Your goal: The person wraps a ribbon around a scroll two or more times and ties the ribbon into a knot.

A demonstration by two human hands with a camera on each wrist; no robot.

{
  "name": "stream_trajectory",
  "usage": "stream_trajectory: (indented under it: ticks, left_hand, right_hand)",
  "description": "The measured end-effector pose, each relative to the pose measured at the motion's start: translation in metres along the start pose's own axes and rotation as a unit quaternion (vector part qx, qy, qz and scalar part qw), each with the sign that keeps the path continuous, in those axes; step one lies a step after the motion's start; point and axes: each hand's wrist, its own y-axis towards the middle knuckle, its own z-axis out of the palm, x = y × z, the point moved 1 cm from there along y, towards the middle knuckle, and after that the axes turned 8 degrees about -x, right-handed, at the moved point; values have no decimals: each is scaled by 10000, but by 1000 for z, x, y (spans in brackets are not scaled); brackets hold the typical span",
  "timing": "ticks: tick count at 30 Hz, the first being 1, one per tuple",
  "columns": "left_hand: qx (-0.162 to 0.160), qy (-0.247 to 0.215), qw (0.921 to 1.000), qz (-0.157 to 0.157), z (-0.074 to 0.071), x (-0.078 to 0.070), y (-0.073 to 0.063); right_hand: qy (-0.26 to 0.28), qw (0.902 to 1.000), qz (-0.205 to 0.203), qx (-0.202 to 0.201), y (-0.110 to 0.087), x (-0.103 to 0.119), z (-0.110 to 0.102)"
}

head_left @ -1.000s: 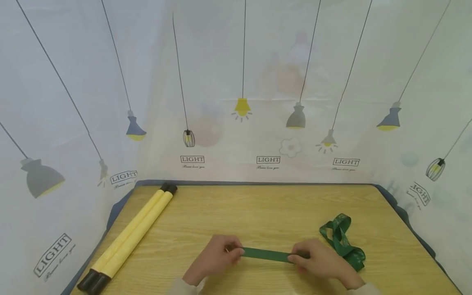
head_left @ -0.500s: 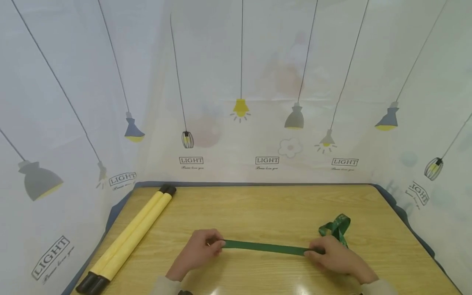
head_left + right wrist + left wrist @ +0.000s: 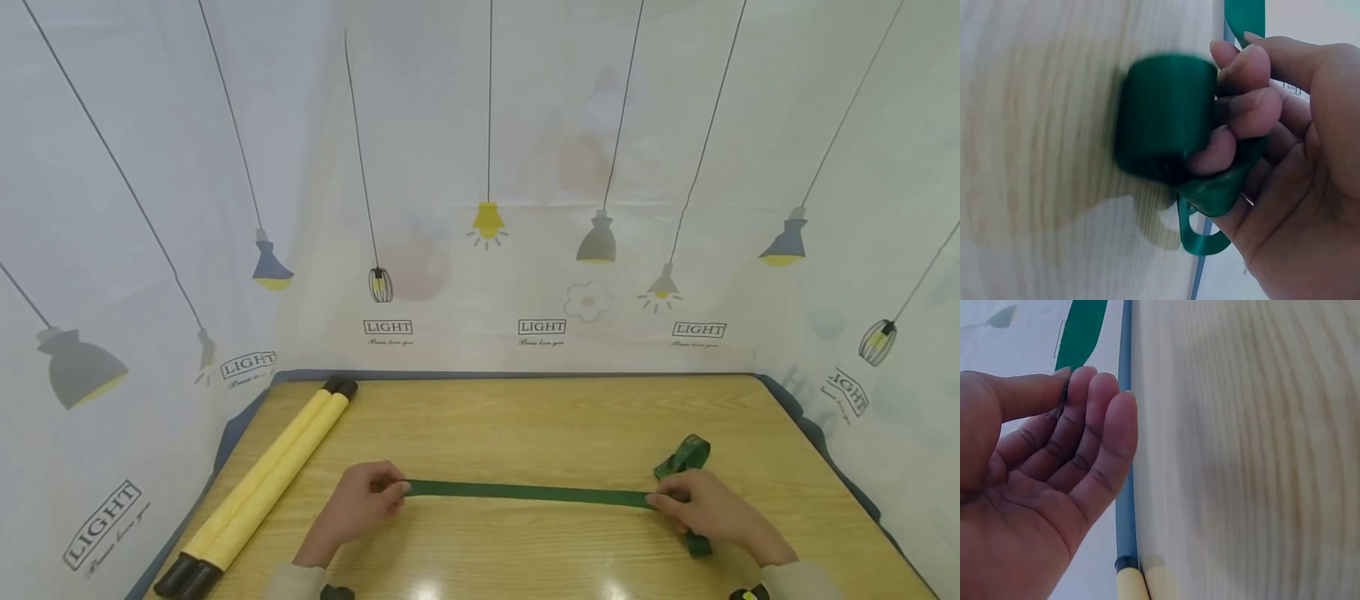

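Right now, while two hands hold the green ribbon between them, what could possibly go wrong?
The green ribbon might slip from the left hand, which seems to pinch it only with thumb and fingertips. Its loose loops bunch at the right hand, so they could twist or tangle if more is drawn out.

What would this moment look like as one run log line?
left hand: pinches green ribbon; right hand: pinches ribbon; ribbon: straight between hands; yellow rods: on table, left side
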Motion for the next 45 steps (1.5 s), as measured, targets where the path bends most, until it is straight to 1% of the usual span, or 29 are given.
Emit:
stream_trajectory:
  ticks: [4, 9, 11, 14, 17, 20, 24, 26, 30, 32, 36, 40, 45]
  left_hand:
    - [-181, 144, 9991, -359, -10, 8, -3]
    - [-393, 359, 9947, -876, -20, 17, -8]
    - [-422, 388, 9934, -998, -24, 20, -9]
    - [-445, 479, 9912, -1149, -28, 24, -10]
    - [-541, 647, 9875, -1332, -30, 25, -11]
    - [-610, 772, 9828, -1562, -29, 25, -11]
    - [-594, 850, 9776, -1833, -27, 26, -11]
    - [-565, 975, 9758, -1876, -26, 26, -11]
    - [-486, 1370, 9737, -1755, -25, 25, -11]
    - [-478, 1575, 9721, -1668, -26, 23, -11]
    - [-507, 1905, 9681, -1547, -27, 21, -10]
    - [-536, 2059, 9662, -1458, -27, 20, -9]
    - [-555, 2138, 9665, -1309, -26, 18, -9]
  right_hand:
    - [-103, 9997, 189, -139, -2, -5, -4]
    - [-130, 9990, 393, -194, -5, -8, -8]
    - [-150, 9986, 474, -190, -6, -8, -8]
    - [-228, 9983, 491, -224, -7, -8, -8]
    - [-347, 9981, 437, -251, -6, -9, -6]
    - [-524, 9970, 493, -273, -3, -12, -3]
    - [-736, 9949, 620, -304, 0, -13, 0]
    - [-774, 9941, 696, -313, 2, -13, 1]
    - [-833, 9922, 865, -334, 5, -9, 2]
    - [-863, 9918, 885, -317, 6, -7, 1]
    - [-785, 9932, 849, -140, 10, -3, -1]
    - [-709, 9937, 871, 25, 12, -2, -4]
    - [-720, 9938, 836, 119, 12, -4, -7]
